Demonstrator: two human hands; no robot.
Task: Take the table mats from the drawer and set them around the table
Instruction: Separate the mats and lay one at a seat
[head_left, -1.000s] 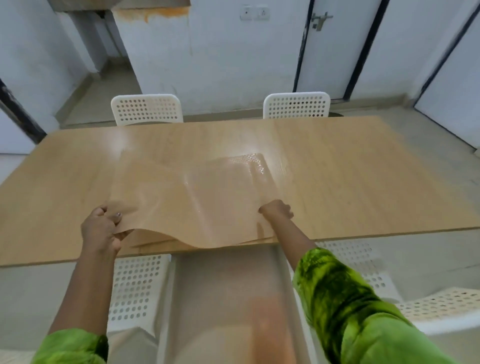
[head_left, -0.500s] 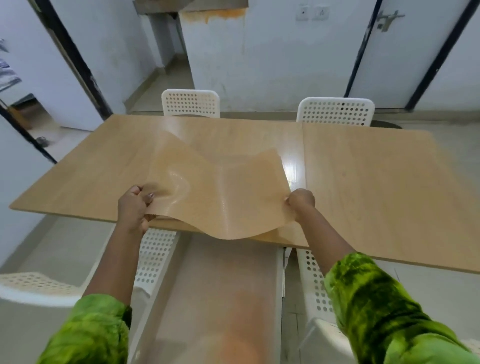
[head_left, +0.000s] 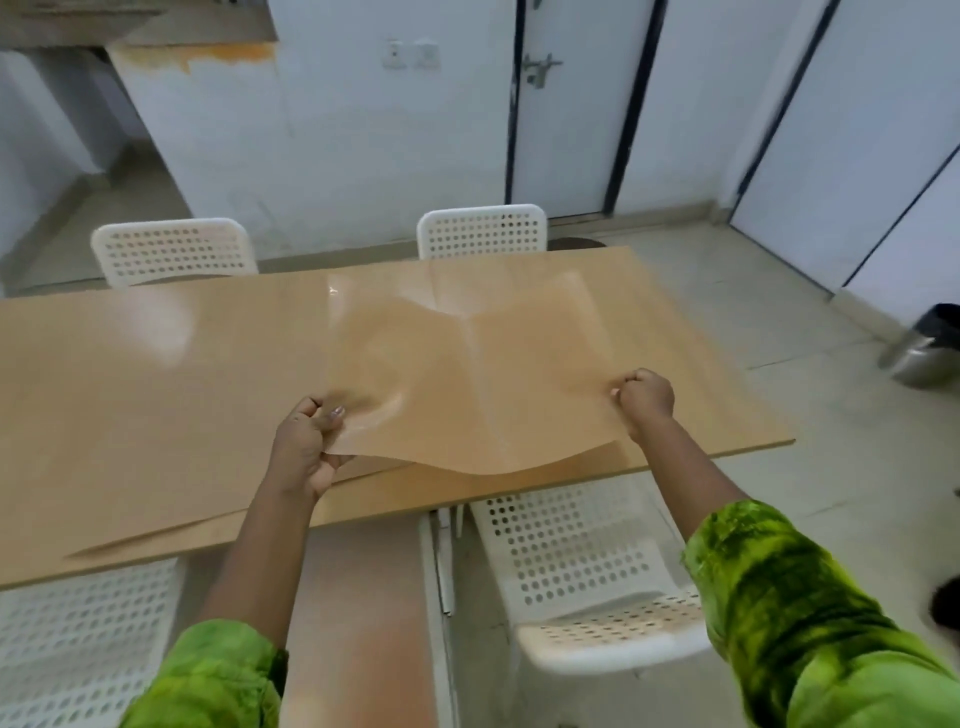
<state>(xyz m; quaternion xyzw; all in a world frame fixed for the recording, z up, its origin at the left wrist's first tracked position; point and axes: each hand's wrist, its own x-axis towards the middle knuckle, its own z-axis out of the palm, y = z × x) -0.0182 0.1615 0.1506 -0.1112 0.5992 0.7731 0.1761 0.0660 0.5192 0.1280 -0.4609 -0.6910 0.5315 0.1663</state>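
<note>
A thin, translucent tan table mat hangs slightly wavy over the right half of the wooden table. My left hand pinches its near left corner. My right hand grips its near right corner in a fist. The mat's near edge sags past the table's front edge, while its far part touches the tabletop. Another flat mat edge appears to lie on the table at the near left.
White perforated chairs stand at the far side and the near side. A steel bin sits on the floor at right. Doors and a wall lie beyond the table.
Both hands have carried the mat rightward along the table, toward its right end. My view has swung right with them. The grips on both corners are the same.
</note>
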